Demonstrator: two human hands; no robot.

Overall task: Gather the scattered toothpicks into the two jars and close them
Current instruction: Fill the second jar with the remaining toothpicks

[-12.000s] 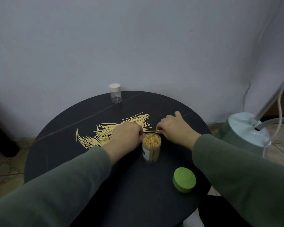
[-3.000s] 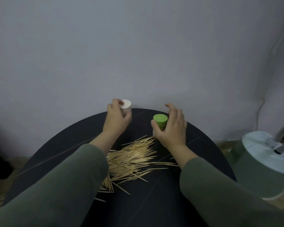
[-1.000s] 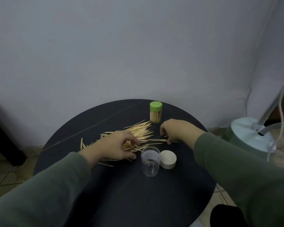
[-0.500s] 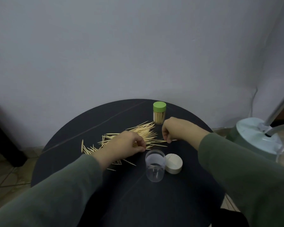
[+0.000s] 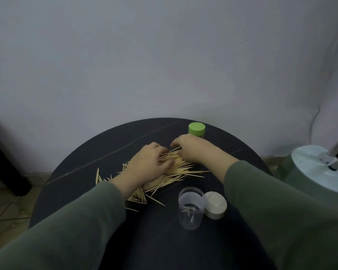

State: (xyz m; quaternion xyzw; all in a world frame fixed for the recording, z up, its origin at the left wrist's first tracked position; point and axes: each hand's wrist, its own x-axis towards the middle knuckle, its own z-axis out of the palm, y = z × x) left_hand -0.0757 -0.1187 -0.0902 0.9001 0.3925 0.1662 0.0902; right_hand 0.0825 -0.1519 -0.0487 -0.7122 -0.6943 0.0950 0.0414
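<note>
The green-lidded jar point(image 5: 196, 130) stands closed, but the clear jar point(image 5: 191, 208) is nearly empty, lid point(image 5: 216, 205) off, as both hands point(image 5: 147, 166) point(image 5: 193, 149) curl onto the toothpicks point(image 5: 174, 170).

The right hand point(image 5: 195, 151) hides most of the green-lid jar point(image 5: 196, 129); only its lid shows. The left hand point(image 5: 146, 166) covers part of the toothpicks point(image 5: 176, 172) beside that jar. Both hands' fingertips are hidden, so their hold cannot be told.

Dim, flat, soft-focus light; wide-angle bending at edges
</note>
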